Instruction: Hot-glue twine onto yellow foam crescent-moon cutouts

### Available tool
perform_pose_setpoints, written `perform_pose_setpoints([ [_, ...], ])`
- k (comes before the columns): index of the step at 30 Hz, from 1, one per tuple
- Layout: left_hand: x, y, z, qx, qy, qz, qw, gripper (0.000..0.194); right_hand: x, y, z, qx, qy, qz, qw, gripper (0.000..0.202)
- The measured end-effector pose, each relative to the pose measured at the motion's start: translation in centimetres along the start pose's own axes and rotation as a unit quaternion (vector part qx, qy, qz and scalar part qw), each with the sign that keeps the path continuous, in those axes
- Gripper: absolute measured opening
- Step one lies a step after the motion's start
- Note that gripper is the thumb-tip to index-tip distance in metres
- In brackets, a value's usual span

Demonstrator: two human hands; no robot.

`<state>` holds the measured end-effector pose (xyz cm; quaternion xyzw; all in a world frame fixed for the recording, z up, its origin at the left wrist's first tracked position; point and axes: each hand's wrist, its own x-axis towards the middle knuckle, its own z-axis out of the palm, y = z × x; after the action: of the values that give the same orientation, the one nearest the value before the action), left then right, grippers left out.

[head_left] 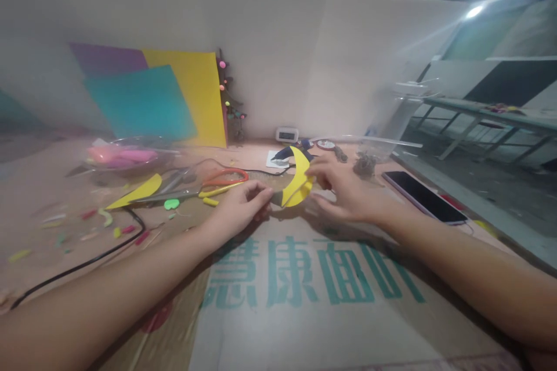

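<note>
A yellow paper crescent (299,177) stands up over the middle of the table, with a second yellow layer showing at its lower right. My left hand (246,203) is closed at its lower left end, pinching a small dark grey piece (277,198) there. Whether that piece is fixed to the crescent, I cannot tell. On the other side, my right hand (342,191) has thumb and fingers apart, with fingertips beside the crescent's right edge. Orange-and-yellow-handled scissors (224,178) lie left of the hands, near another yellow paper piece (141,191).
A white sheet with green characters (313,324) covers the near table. Colourful scraps (117,232) and a black cable (82,266) lie left. A phone (424,197) rests at right. Behind stand a small digital clock (287,134) and coloured sheets (139,104) against the wall.
</note>
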<state>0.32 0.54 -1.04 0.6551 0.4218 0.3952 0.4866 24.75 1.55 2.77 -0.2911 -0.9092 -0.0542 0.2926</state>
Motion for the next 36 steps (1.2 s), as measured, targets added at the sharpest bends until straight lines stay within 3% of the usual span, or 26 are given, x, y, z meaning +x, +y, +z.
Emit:
perform_pose_setpoints([
  [2,0.1,0.0,0.0,0.003,0.019,0.005,1.0,0.027,0.5,0.7,-0.7,0.108,-0.004,0.121,0.987,0.039],
  [4,0.1,0.1,0.0,0.016,0.037,0.016,0.999,0.025,0.9,1.5,-1.4,0.213,-0.042,0.226,0.95,0.043],
  [7,0.1,0.3,-0.2,0.023,0.056,0.028,0.998,0.025,1.3,2.4,-2.3,0.3,-0.197,0.3,0.884,0.057],
  [9,0.1,0.3,-0.3,0.009,0.071,0.033,0.997,0.025,1.3,2.9,-2.7,0.296,-0.298,0.294,0.858,0.058],
  [11,0.2,0.1,-0.4,-0.015,0.08,0.037,0.996,0.025,1.2,3.0,-2.8,0.274,-0.34,0.271,0.858,0.055],
  [13,0.3,-0.3,-0.4,-0.042,0.081,0.04,0.995,0.025,1.1,2.6,-2.4,0.245,-0.321,0.245,0.882,0.055],
  [16,0.5,-0.8,-0.4,-0.079,0.067,0.033,0.994,0.027,1.1,1.0,-1.2,0.219,-0.239,0.206,0.923,0.055],
  [18,0.6,-1.0,-0.3,-0.094,0.059,0.031,0.993,0.029,1.0,-0.3,-0.2,0.25,-0.212,0.197,0.924,0.054],
  [22,0.5,-0.5,-0.2,-0.091,0.074,0.027,0.993,0.03,0.8,-2.0,0.7,0.394,-0.259,0.217,0.855,0.059],
  [24,0.5,-0.1,-0.2,-0.083,0.088,0.017,0.992,0.032,0.8,-2.0,0.2,0.42,-0.314,0.227,0.821,0.056],
  [26,0.4,0.2,-0.3,-0.078,0.095,0.009,0.992,0.033,1.0,-1.5,-0.8,0.408,-0.371,0.21,0.807,0.046],
  [28,0.4,0.2,-0.3,-0.079,0.096,0.005,0.992,0.033,1.2,-0.8,-1.9,0.373,-0.399,0.193,0.815,0.038],
  [32,0.5,-0.1,-0.3,-0.099,0.089,0.002,0.991,0.032,1.6,0.6,-3.6,0.258,-0.394,0.201,0.859,0.028],
  [36,0.4,0.1,-0.2,-0.099,0.092,0.0,0.991,0.029,1.7,1.3,-5.3,0.15,-0.413,0.178,0.881,0.028],
])
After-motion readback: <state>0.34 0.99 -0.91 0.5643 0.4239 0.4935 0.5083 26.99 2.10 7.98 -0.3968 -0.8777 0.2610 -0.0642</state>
